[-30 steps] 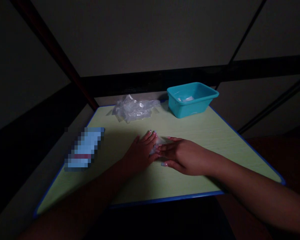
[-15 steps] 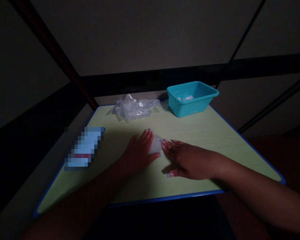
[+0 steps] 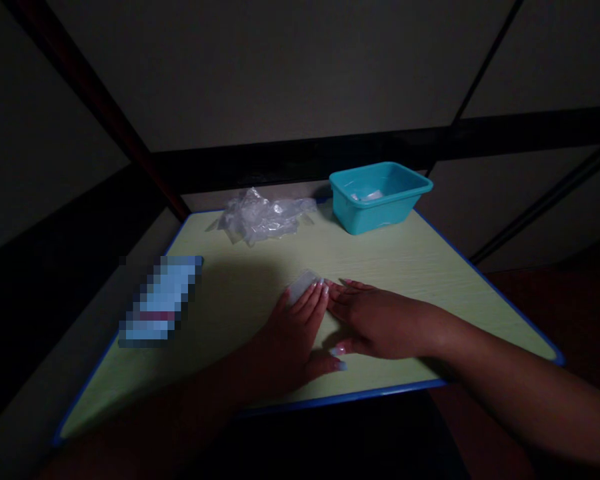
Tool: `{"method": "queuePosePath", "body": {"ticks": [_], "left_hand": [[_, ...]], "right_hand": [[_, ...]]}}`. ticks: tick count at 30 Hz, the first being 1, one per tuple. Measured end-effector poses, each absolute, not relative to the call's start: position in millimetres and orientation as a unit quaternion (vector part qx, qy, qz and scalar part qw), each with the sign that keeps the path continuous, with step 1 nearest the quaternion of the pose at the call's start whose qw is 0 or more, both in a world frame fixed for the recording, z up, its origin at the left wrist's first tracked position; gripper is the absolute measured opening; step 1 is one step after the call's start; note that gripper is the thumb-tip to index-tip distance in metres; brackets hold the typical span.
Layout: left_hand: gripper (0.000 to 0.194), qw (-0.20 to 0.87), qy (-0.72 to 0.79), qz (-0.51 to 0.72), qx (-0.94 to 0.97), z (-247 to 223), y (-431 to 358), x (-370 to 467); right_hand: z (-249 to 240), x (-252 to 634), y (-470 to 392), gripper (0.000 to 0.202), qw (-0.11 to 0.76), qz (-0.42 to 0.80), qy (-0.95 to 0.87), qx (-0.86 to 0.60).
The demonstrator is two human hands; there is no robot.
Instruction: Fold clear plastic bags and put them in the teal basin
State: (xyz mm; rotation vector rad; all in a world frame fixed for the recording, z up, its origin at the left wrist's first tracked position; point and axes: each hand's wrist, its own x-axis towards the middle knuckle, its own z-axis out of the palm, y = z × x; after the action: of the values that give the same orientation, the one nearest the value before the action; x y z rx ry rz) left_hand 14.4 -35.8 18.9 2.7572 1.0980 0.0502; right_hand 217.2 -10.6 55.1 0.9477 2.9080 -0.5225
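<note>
A small translucent plastic piece (image 3: 303, 285) lies flat near the middle of the pale green table (image 3: 405, 267). My left hand (image 3: 300, 333) rests over its near right part, fingers stretched out and thumb spread to the right. Just to the right, my right hand (image 3: 370, 319) lies palm down, its fingers extended and its fingertips close to those of the left hand at the right end of the piece. Both hands are open, and neither grips anything. The part of the piece under the left fingers is hidden.
Crumpled clear plastic (image 3: 265, 217) lies at the back left of the table. A turquoise basket (image 3: 375, 217) with something whitish inside stands at the back right. At the left edge is a pixelated blue item (image 3: 165, 293). A wall rises behind the table.
My left hand has moved toward me and slightly right, uncovering the far left part of the plastic piece. My right hand has stayed nearly in place. The view has shifted slightly.
</note>
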Motion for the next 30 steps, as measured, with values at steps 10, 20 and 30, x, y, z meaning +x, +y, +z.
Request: {"method": "queuePosePath", "body": {"ticks": [10,20,30], "left_hand": [[0.104,-0.034,0.529,-0.003,0.848,14,-46,17],[0.065,-0.061,0.562,0.013,0.825,32,-10,4],[0.100,0.002,0.573,-0.030,0.819,23,7,-8]], "right_hand": [[55,218,-10,0.068,0.043,-0.156,0.940,0.299],[58,217,-8,0.065,0.035,-0.148,0.938,0.310],[40,206,3,0.062,-0.088,-0.126,0.927,0.342]]}}
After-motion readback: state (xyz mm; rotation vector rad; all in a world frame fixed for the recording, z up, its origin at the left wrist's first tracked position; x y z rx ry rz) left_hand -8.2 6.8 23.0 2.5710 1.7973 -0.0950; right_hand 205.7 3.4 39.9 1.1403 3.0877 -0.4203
